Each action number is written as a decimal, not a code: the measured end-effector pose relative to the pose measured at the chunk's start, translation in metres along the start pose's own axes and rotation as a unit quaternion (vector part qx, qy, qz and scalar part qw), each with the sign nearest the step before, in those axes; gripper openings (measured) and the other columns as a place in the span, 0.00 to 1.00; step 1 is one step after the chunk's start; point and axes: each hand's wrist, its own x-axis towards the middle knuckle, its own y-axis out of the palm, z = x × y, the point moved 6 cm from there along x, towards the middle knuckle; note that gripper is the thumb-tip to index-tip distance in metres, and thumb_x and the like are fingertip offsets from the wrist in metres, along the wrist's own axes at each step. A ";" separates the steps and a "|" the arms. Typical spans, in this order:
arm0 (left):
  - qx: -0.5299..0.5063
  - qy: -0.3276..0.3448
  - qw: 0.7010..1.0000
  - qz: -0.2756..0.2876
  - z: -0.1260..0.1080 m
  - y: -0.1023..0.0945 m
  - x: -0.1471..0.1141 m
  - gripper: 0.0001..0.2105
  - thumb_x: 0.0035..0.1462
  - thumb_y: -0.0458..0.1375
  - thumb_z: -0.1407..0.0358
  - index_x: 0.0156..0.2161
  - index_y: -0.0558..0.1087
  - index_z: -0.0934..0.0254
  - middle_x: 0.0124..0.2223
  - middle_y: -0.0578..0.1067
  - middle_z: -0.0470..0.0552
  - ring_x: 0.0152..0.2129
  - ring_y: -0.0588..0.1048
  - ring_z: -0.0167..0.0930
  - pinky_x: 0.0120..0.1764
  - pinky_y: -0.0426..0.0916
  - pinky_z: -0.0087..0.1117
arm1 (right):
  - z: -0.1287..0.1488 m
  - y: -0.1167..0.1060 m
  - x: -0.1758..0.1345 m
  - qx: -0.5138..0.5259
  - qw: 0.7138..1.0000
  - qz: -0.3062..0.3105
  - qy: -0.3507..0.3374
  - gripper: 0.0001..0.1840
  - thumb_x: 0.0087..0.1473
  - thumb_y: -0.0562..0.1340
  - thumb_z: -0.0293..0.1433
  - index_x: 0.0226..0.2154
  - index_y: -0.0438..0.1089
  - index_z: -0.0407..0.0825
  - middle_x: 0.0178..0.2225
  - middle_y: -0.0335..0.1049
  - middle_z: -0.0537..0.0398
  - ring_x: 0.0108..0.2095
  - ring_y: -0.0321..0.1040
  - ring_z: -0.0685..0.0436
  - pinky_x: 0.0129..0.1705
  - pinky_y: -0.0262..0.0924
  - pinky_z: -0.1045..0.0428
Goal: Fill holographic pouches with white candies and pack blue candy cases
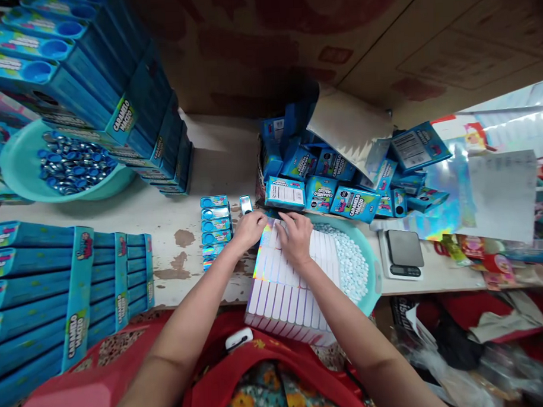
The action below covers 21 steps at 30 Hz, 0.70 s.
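My left hand [250, 230] is closed in a pinch at the far left edge of a block of white-and-iridescent cartons [279, 298]. Whatever its fingertips hold is hidden. Close beside it, my right hand [294, 235] is over the top of the cartons, with its fingers bent together; I cannot make out what is in them. Under the right side of the block sits a turquoise basin [376, 283] with many small pale-blue candies [351, 263]. A row of small blue boxes [216, 226] lies left of my left hand, and a single small silvery box [245, 204] lies just beyond it.
Blue printed candy boxes [356, 203] fill a container beyond my hands. Tall stacks of blue display boxes [130, 125] stand at left, by a basin [16, 171] of shiny blue tins [76, 163]. A digital scale [404, 249] is at right. A cardboard box [266, 55] overhangs the back.
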 end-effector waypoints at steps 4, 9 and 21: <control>-0.040 -0.027 0.999 -0.002 0.002 0.001 0.001 0.15 0.57 0.48 0.65 0.32 0.77 0.67 0.28 0.76 0.49 0.24 0.70 0.27 0.29 0.61 0.26 | 0.023 0.004 -0.003 -0.017 0.999 0.020 -0.042 0.15 0.60 0.56 0.33 0.50 0.68 0.53 0.45 0.70 0.49 0.45 0.59 0.39 0.47 0.50 0.44; -0.051 -0.069 0.996 -0.005 0.009 0.006 0.004 0.14 0.56 0.49 0.66 0.30 0.77 0.68 0.26 0.75 0.49 0.24 0.70 0.27 0.28 0.60 0.25 | 0.029 0.002 -0.012 -0.014 0.999 0.019 -0.046 0.12 0.60 0.57 0.32 0.45 0.70 0.51 0.49 0.69 0.49 0.48 0.61 0.39 0.48 0.52 0.44; -0.027 -0.072 0.988 -0.136 -0.003 -0.023 -0.004 0.15 0.60 0.47 0.66 0.45 0.74 0.64 0.47 0.74 0.58 0.45 0.71 0.37 0.47 0.63 0.35 | 0.044 -0.084 0.010 0.225 0.969 -0.001 0.099 0.05 0.56 0.60 0.34 0.30 0.67 0.50 0.28 0.68 0.57 0.31 0.66 0.48 0.36 0.61 0.51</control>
